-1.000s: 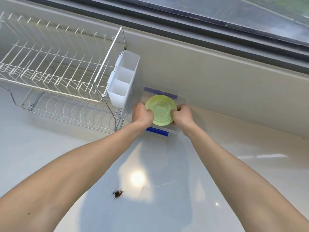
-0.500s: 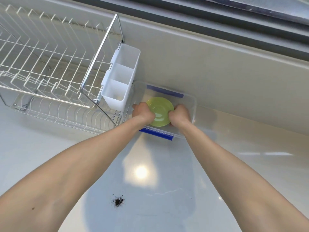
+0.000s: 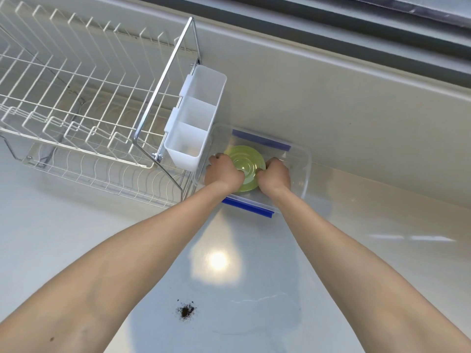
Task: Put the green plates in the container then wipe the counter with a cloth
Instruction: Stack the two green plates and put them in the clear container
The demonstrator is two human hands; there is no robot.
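A round green plate lies low inside a clear plastic container with blue clips, which stands on the white counter against the back wall. My left hand grips the plate's left edge and my right hand grips its right edge, both reaching down into the container. I cannot tell whether more than one plate is stacked there. No cloth is in view.
A white wire dish rack with a white plastic cutlery holder stands just left of the container. A small dark pile of crumbs lies on the counter near me. A window sill runs along the back.
Both hands have lowered the green plate from rim height down into the container. The view has shifted closer to the container.
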